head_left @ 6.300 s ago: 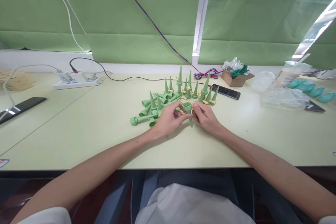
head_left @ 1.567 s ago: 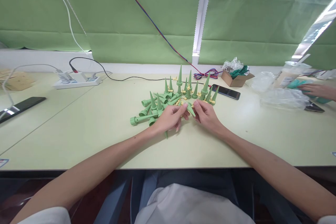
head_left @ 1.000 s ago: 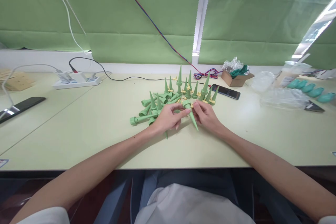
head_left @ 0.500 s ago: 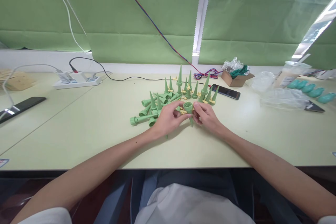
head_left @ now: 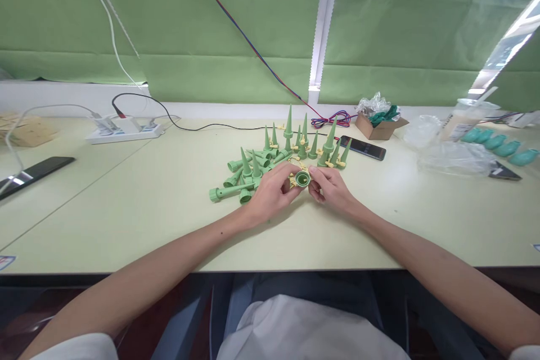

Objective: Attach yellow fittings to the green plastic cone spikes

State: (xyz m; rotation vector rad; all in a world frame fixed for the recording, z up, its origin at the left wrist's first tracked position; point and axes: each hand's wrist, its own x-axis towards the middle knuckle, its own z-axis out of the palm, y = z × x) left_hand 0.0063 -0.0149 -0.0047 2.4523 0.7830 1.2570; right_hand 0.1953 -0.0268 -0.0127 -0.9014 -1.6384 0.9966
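My left hand [head_left: 275, 192] is closed around a green plastic plant watering spike [head_left: 302, 179], whose round threaded mouth faces up toward me. A bit of yellow shows inside that mouth. On the spike's other side, my right hand [head_left: 331, 187] is closed, thumb and fingertips pinched against its edge. Whether a small yellow valve sits between those right fingertips is hidden. Just beyond both hands lie small yellow valves [head_left: 292, 180], partly covered by my left fingers. Left of them is a pile of loose green spikes [head_left: 230, 192].
Several green spikes with yellow valves stand point up [head_left: 328, 145] behind my hands. Farther back are a phone [head_left: 363, 147], a small cardboard box [head_left: 381, 130] and coiled wire [head_left: 333, 119]. A drink cup [head_left: 462, 121] stands right; a power strip [head_left: 126, 134] and dark phone [head_left: 40, 173] lie left.
The spike between my hands has tilted, so its mouth now faces me more directly and its pointed end no longer shows below. Both hands stay in nearly the same place.
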